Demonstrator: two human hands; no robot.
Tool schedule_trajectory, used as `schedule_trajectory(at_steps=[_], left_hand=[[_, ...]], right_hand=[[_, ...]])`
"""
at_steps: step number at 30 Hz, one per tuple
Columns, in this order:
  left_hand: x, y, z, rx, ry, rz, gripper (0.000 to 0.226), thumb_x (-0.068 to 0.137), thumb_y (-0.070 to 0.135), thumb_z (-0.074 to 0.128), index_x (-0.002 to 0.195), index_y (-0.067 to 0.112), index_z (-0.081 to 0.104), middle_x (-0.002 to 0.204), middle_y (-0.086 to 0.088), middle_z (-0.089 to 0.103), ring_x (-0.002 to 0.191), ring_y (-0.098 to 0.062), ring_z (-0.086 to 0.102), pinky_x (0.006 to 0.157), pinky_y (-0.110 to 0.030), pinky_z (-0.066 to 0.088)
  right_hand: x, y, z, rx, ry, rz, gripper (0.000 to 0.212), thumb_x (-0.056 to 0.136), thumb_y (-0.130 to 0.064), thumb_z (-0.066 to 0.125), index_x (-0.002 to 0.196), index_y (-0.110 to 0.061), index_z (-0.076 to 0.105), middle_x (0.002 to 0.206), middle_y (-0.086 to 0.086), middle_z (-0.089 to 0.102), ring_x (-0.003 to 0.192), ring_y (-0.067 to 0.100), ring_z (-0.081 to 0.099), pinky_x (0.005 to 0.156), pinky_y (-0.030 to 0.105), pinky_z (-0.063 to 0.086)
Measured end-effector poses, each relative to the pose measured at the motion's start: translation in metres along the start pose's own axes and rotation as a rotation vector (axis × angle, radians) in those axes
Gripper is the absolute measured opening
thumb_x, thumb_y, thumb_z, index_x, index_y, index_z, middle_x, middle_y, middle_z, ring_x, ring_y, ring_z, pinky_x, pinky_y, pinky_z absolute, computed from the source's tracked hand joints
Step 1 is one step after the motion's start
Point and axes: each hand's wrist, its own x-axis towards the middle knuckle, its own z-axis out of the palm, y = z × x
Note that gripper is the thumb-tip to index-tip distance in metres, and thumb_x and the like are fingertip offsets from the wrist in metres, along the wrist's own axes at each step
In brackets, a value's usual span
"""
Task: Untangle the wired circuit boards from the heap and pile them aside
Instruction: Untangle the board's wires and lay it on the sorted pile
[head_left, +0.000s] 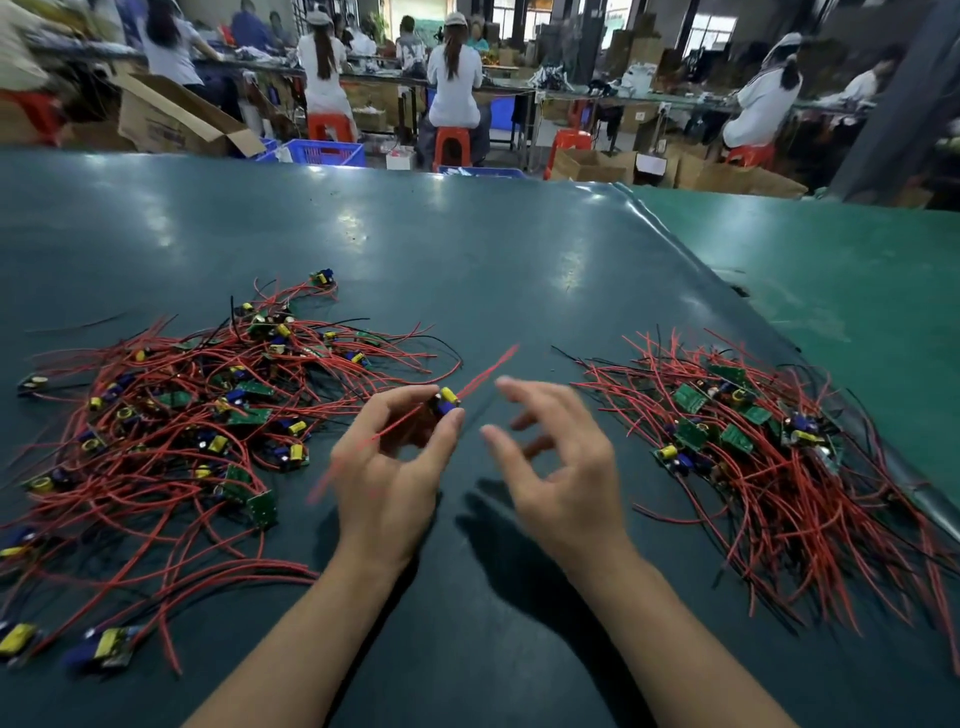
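Left hand (387, 467) raised over the near middle of the table (467, 249), thumb and fingers curled round one wired circuit board (445, 402), pinching it at the fingertips; yellow and blue parts showing above the thumb; its red wires (488, 370) blurred, streaking up toward the far right and down past the wrist toward the near edge; right hand (561, 467) just beside it, fingers spread and loosely bent, gripping nothing, not touching the board as far as the blur allows

Tangled heap (197, 410) spread over the left half of the table, reaching the left edge and the near left corner; red and black leads knotted through green boards with yellow and blue parts; a few boards lying loose at its fringes, two close to the near edge, one out toward the far side

Sorted pile (753, 447) toward the right edge, well apart from the heap, boards bunched at its far end and wires trailing toward the near right corner

Beyond the far edge, on the floor: an open cardboard box (171, 117) tipped on its side, contents not visible; a blue crate (322, 153) beside it, contents too small to tell; more cardboard cartons (587, 165) further right; people seated on orange stools (451, 148) at long benches, backs turned
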Motion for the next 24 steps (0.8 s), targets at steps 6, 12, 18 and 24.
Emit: schedule_trajectory(at_steps=[6, 12, 18, 24], left_hand=[[-0.002, 0.003, -0.004, 0.453, -0.006, 0.422, 0.034, 0.075, -0.008, 0.075, 0.106, 0.005, 0.074, 0.092, -0.007, 0.058, 0.086, -0.020, 0.058, 0.080, -0.028, 0.050], [0.000, 0.002, -0.006, 0.488, -0.145, 0.457, 0.041, 0.078, -0.010, 0.074, 0.117, 0.000, 0.068, 0.116, -0.015, 0.067, 0.107, -0.029, 0.065, 0.090, -0.043, 0.054], [0.002, 0.002, -0.004, 0.541, -0.178, 0.554, 0.045, 0.078, -0.006, 0.074, 0.122, 0.001, 0.065, 0.103, -0.016, 0.065, 0.095, -0.028, 0.062, 0.080, -0.038, 0.053], [0.000, 0.005, -0.003, 0.529, -0.101, 0.597, 0.034, 0.078, 0.004, 0.077, 0.110, -0.004, 0.069, 0.096, -0.013, 0.066, 0.090, -0.028, 0.059, 0.083, -0.041, 0.049]], right_hand=[[-0.006, -0.005, 0.009, 0.155, -0.185, -0.020, 0.031, 0.088, -0.003, 0.065, 0.119, 0.001, 0.068, 0.116, 0.008, 0.069, 0.106, 0.011, 0.067, 0.088, 0.022, 0.053], [-0.004, -0.003, 0.004, 0.178, -0.248, 0.007, 0.044, 0.085, -0.005, 0.069, 0.128, -0.004, 0.061, 0.121, 0.007, 0.066, 0.103, 0.017, 0.069, 0.080, 0.027, 0.059], [-0.003, -0.005, 0.004, 0.229, -0.059, 0.054, 0.023, 0.087, -0.005, 0.070, 0.110, -0.005, 0.073, 0.103, 0.006, 0.073, 0.090, 0.019, 0.071, 0.069, 0.035, 0.060], [0.001, -0.016, 0.000, 0.566, 0.103, 0.375, 0.015, 0.089, -0.011, 0.067, 0.085, -0.021, 0.078, 0.081, 0.004, 0.075, 0.070, 0.017, 0.070, 0.052, 0.025, 0.053]])
